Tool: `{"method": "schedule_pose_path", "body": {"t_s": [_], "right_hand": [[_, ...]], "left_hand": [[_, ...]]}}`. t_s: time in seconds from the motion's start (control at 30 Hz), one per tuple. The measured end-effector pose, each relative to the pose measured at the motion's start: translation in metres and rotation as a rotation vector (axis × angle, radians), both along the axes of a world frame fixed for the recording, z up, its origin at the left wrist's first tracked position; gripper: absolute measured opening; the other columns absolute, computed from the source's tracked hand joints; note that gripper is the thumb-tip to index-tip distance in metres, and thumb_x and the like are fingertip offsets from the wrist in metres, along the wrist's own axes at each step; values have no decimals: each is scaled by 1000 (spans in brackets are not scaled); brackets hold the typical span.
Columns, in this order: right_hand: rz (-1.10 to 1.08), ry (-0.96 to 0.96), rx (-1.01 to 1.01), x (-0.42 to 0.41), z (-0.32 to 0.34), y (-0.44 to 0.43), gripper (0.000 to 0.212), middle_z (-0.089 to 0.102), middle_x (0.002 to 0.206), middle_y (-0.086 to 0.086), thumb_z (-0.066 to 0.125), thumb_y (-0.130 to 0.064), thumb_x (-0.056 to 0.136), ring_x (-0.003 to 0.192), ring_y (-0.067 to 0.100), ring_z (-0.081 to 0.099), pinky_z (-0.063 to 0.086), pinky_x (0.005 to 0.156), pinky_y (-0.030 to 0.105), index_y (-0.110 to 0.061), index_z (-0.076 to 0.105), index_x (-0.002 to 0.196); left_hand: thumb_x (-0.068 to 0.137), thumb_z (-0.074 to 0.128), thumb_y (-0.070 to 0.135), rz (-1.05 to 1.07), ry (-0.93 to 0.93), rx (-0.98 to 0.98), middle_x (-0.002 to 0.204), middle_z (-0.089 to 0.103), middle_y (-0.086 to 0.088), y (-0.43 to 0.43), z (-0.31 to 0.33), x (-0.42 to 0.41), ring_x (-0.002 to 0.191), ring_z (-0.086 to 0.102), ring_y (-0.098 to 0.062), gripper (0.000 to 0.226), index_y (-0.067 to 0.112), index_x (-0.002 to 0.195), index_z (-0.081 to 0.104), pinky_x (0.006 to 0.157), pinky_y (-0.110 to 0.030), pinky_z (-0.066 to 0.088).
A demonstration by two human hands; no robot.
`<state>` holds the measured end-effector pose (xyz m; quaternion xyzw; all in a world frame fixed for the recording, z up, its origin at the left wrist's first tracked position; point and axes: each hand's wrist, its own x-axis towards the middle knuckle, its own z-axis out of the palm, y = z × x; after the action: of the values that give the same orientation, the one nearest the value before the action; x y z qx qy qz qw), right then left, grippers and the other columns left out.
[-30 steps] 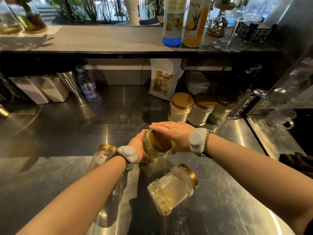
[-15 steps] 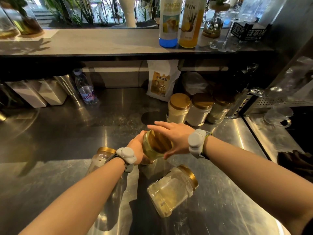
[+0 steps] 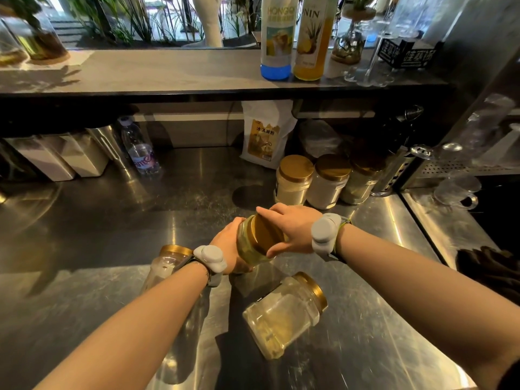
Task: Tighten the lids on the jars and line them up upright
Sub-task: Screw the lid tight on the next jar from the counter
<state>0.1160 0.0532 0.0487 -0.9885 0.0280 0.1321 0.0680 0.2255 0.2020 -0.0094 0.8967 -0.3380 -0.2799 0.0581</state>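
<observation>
From the head camera I see my left hand wrapped round a clear glass jar of yellowish contents, tilted over the steel worktop. I reckon this braces it while my right hand turns its round gold lid. The right fingers and thumb curl over the lid's rim, gripping it. A second gold-lidded glass jar lies on its side nearby, well apart from three upright gold-lidded jars at the back.

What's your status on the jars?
Left hand holds tilted jar, right hand grips its lid. Second jar lies on its side nearby. Three upright jars at back.
</observation>
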Motion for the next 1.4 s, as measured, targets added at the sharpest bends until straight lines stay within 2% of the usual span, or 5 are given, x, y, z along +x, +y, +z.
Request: {"method": "schedule_pose_path", "body": {"t_s": [0.3, 0.5, 0.93, 1.13, 1.4], "right_hand": [[116, -47, 36, -2, 5, 7, 111, 19, 159, -7, 83, -31, 71, 144, 26, 26, 41, 105, 46, -45, 6, 148], [17, -34, 40, -4, 4, 4, 102, 33, 151, 0, 69, -59, 75, 135, 26, 39, 46, 100, 40, -34, 7, 151], [42, -58, 18, -6, -1, 2, 108, 20, 157, -6, 82, -37, 71, 142, 27, 29, 41, 105, 47, -44, 5, 148], [-54, -32, -4, -6, -3, 2, 104, 18, 158, 2, 64, -72, 70, 141, 32, 31, 40, 106, 46, -29, 11, 150], [-10, -30, 15, -5, 2, 8, 113, 3, 161, -1, 83, -46, 66, 144, 35, 24, 42, 106, 49, -42, 5, 147]], "left_hand": [[68, 84, 28, -118, -4, -207, 122, 50, 1, 15, -22, 11, 112, 53, -15, 91, 21, 141, 29, 100, -26, 40], [50, 92, 20, -113, 73, -432, 126, 55, -6, 19, -20, 17, 113, 55, -24, 100, 15, 134, 38, 97, -38, 46], [64, 84, 34, -125, -76, -216, 93, 41, 19, 17, -35, 20, 76, 54, -7, 86, 37, 131, 29, 74, -11, 38], [55, 87, 28, 123, -31, 31, 60, 54, 6, 0, -24, 10, 48, 51, -10, 43, 25, 66, 46, 33, -14, 28], [58, 87, 32, -117, -21, -287, 100, 45, 17, 17, -32, 19, 83, 56, -10, 96, 33, 132, 26, 68, -11, 41]]}}
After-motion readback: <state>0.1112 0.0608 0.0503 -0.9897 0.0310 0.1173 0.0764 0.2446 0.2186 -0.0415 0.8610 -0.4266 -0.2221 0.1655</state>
